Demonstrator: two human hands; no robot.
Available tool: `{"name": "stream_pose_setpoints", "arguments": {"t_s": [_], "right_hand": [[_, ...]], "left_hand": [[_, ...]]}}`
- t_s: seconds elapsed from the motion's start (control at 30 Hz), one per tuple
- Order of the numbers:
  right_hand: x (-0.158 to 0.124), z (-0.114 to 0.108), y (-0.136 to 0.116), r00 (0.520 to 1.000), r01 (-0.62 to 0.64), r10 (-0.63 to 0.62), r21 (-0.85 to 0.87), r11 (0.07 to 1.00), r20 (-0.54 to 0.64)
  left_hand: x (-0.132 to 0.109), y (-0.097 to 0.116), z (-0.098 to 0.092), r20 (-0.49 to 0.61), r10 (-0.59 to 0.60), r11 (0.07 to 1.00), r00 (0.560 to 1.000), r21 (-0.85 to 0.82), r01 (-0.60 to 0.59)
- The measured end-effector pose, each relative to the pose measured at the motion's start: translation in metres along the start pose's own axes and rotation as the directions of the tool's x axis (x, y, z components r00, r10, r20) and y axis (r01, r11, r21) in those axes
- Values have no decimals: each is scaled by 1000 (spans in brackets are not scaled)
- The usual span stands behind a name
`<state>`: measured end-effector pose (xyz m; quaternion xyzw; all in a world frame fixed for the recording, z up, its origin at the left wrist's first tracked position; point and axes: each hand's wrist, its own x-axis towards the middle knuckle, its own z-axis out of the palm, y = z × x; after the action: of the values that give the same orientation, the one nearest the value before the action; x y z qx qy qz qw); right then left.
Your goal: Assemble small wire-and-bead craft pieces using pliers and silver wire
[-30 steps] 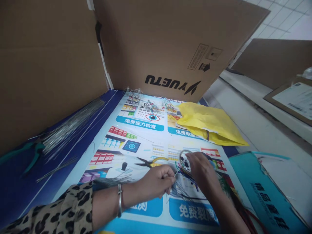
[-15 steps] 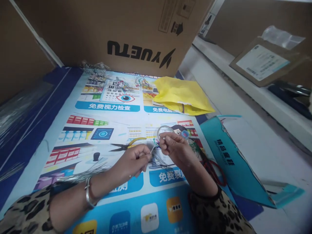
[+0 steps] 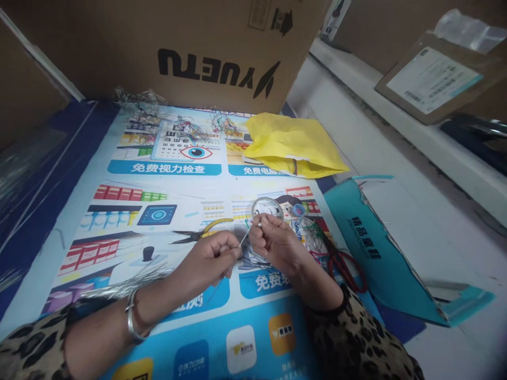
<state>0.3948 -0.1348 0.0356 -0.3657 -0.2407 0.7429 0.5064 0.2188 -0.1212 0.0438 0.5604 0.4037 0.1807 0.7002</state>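
My left hand pinches a thin metal wire, which runs up from its fingertips to the fingers of my right hand. A length of it also trails below my left hand. The closed fingers of my right hand grip a thin wire ring, whose upper arc shows behind them. A small shiny bead sits at these fingertips. Where wire and ring meet is hidden by the fingers. Pliers with a yellow handle lie just beyond my left hand.
Tangled coloured wires and red-handled scissors lie right of my right hand. A wire bundle lies past my left forearm. Further back are a yellow bag and a large cardboard box. A torn teal box stands at right.
The wire from my left hand now reaches my right fingers. My right hand has turned slightly, with the ring and bead still at its fingertips. The whole view has shifted a little.
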Motion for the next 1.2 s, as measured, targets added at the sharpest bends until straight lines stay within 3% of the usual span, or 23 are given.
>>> {"name": "stream_pose_setpoints", "arguments": {"t_s": [0.33,0.67,1.2], "right_hand": [[2,0,2,996,31,-33,-24,999,-81],[2,-1,4,994,93,-99,-146,985,-35],[4,-5,7,985,154,-166,-193,969,-49]], "left_hand": [[3,-8,1,17,-23,1000,1000,-1,23],[2,-5,0,32,-35,999,999,27,34],[2,-5,-1,34,-25,1000,999,6,25]]}}
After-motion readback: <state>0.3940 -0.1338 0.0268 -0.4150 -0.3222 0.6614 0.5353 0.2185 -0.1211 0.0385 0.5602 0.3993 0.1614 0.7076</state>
